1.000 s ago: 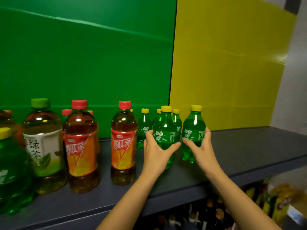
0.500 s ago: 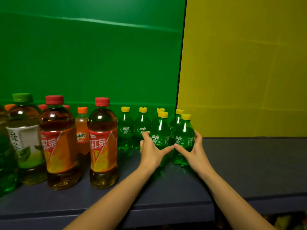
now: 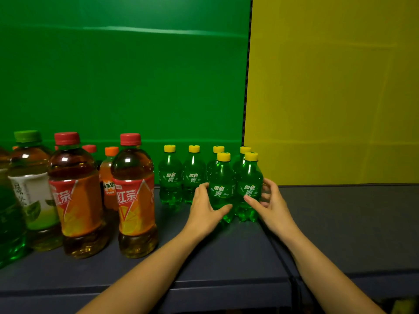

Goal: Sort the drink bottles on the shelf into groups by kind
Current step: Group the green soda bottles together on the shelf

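Several small green soda bottles with yellow caps stand in a cluster on the dark shelf [image 3: 226, 257]. My left hand [image 3: 204, 211] wraps the front left green bottle [image 3: 221, 180]. My right hand [image 3: 272, 205] wraps the front right green bottle [image 3: 249, 177] beside it. Both bottles stand upright on the shelf, touching each other. To the left stand two red-capped iced tea bottles [image 3: 133, 196] [image 3: 74, 196], a small orange soda bottle [image 3: 108, 177] behind them, and a green-capped green tea bottle [image 3: 31, 189].
A green back panel [image 3: 124, 75] and a yellow back panel [image 3: 328, 87] close the shelf behind. A big green bottle [image 3: 9, 223] is cut off at the left edge. The shelf's front edge [image 3: 204, 295] runs below my forearms.
Both hands have slid the two front green bottles back toward the rest of the green group. The view has shifted right and down slightly.
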